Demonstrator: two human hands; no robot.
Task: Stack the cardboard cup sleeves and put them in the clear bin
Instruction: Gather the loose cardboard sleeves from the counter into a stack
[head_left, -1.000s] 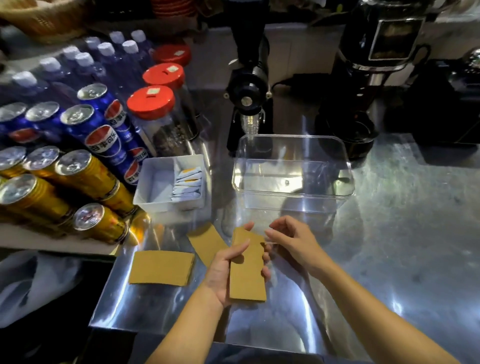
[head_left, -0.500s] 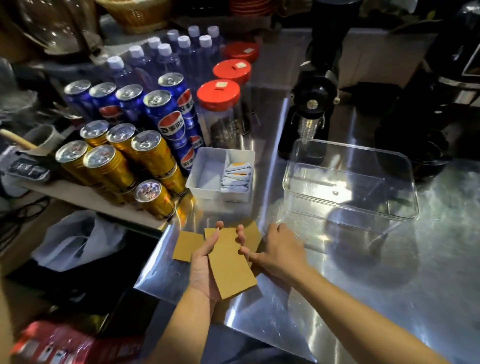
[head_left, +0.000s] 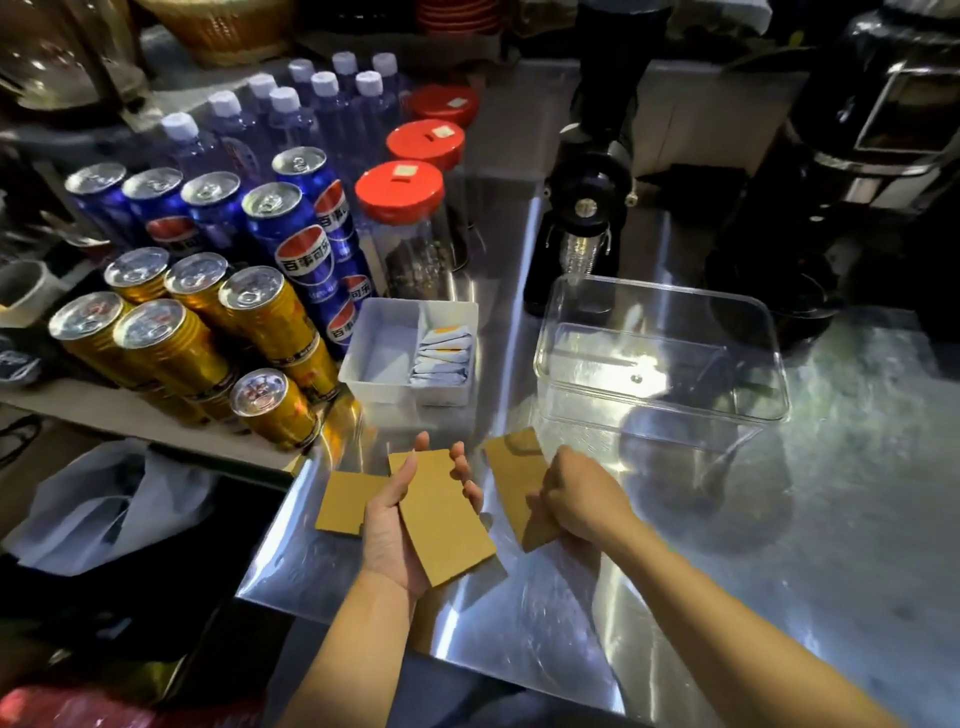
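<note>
Right grip (head_left: 574, 501) now clamped on a second sleeve (head_left: 514, 480); left grip (head_left: 402, 525) cradles the first sleeve (head_left: 447, 514), stacking imminent; bin (head_left: 660, 353) empty.

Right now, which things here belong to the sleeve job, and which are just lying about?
Job: sleeve in left hand; sleeve under right hand; sleeve on counter; clear bin.
Lying about: soda cans; water bottles; red-lidded jars; white packet tray; grinder.

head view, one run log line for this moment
left hand: holds sleeve | right hand: grips second sleeve | third sleeve: on counter | clear bin: empty
</note>
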